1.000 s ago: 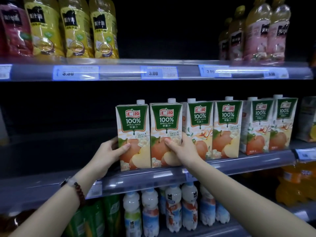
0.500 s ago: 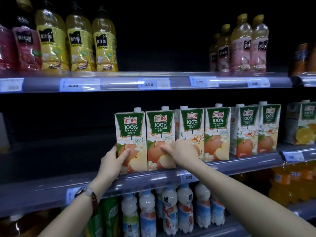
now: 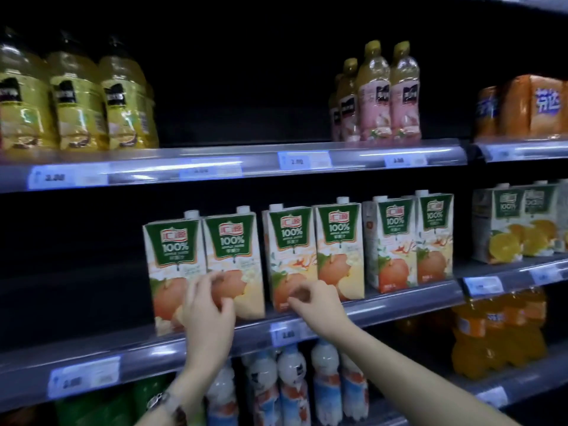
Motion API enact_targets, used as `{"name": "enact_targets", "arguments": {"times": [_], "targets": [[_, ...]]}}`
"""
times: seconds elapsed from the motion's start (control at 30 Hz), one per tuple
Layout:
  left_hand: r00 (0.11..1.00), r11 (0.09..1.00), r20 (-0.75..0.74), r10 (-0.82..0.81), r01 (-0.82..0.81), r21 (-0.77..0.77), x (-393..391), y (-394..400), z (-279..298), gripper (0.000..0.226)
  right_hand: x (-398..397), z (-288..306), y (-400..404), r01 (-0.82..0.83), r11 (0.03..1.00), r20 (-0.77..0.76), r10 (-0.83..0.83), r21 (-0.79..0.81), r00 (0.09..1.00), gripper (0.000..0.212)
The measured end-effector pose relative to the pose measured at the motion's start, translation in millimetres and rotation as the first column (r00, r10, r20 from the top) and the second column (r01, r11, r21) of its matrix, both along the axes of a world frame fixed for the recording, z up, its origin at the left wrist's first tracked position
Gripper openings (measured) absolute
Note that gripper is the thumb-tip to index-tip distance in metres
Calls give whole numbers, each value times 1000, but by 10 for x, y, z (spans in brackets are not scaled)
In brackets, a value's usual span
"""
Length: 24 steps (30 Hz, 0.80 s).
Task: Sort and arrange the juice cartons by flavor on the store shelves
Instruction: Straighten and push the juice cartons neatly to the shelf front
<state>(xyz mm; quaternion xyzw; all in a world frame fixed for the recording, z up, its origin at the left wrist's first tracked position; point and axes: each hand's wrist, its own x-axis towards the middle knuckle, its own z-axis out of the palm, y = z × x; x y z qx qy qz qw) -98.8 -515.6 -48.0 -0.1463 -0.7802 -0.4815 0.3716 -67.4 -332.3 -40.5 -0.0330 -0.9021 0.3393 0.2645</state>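
Several green-topped juice cartons with fruit pictures stand upright in a row on the middle shelf [image 3: 399, 305]. The two leftmost cartons [image 3: 172, 256] [image 3: 233, 241] stand side by side, touching. My left hand [image 3: 209, 305] hovers in front of their lower halves, fingers loosely bent and gripping nothing. My right hand [image 3: 316, 302] is in front of the bottom of the third carton [image 3: 289, 241], fingers loosely curled; whether they touch it is lost in blur. Orange juice cartons [image 3: 510, 222] stand further right on the adjoining shelf.
Yellow bottles [image 3: 76, 109] and pink bottles [image 3: 387, 99] stand on the upper shelf, with an orange pack [image 3: 531, 103] at the far right. White-and-blue bottles [image 3: 292, 385] and orange soda bottles [image 3: 498, 330] fill the lower shelf. The middle shelf is dark and bare left of the cartons.
Both hands have let go of the two leftmost cartons. My left hand moved right to their fronts. My right hand shifted to the third carton. The view swung left.
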Motion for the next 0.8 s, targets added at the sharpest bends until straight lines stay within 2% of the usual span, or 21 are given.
{"name": "enact_targets", "arguments": {"times": [0.07,0.13,0.23,0.3,0.37,0.47,0.6,0.7,0.8], "targets": [[993,995,62,-100,100,-7,57,265,-29,34,88,-35,298,-8,997,-34,5,-79,999,14],[984,990,119,-134,138,-30,117,530,-69,33,187,-40,643,42,986,-103,-59,-164,993,13],[965,990,235,-115,130,-51,181,886,-127,55,266,-40,1125,114,970,-147,-148,-217,978,23],[955,996,289,-67,82,-39,196,1051,-99,71,250,-36,1323,104,975,-86,-123,-198,989,43],[944,998,330,-12,33,-57,149,1135,-43,78,192,-21,1397,62,983,9,-61,-173,998,62],[899,996,438,-8,47,-79,34,1164,43,85,65,4,1385,-43,982,96,61,-183,993,76],[890,999,454,-44,29,39,-141,1170,80,75,-70,54,1367,-111,946,17,122,-303,992,71],[905,1000,424,24,-29,4,-200,1190,67,65,-115,56,1393,-129,933,-33,125,-337,992,63],[924,1000,382,27,-19,-25,-196,1199,35,64,-130,28,1460,-129,918,-49,119,-376,992,58]]}}
